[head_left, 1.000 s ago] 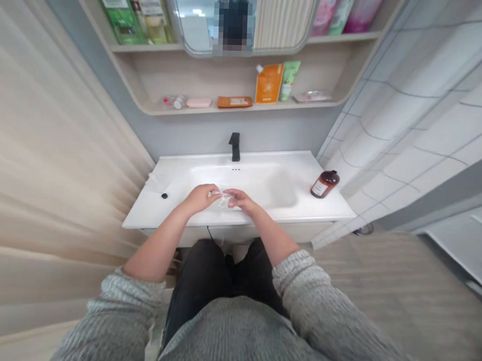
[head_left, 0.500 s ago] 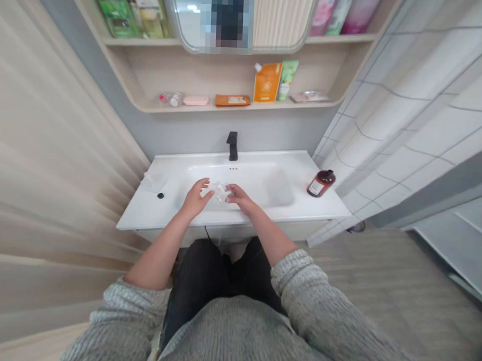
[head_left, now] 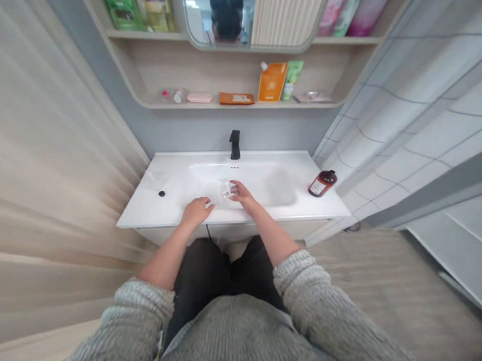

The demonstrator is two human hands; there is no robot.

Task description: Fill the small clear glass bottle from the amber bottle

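My right hand grips a small clear plastic container over the front part of the white sink basin. The container is see-through and blurred, so its exact kind is hard to make out. Close to the basin's front rim is my left hand, with nothing in it and its thumb apart from its bent fingers. To the left on the counter lie a small round black piece and a faint clear object.
A black faucet stands behind the basin. On the right of the counter is a dark brown bottle with a label. Above, the shelf holds an orange pouch, a green tube and several small items, below a mirror.
My left hand has drawn back from the clear container, down towards the basin's front rim. My right hand keeps hold of the container, which looks more upright, and has shifted slightly right.
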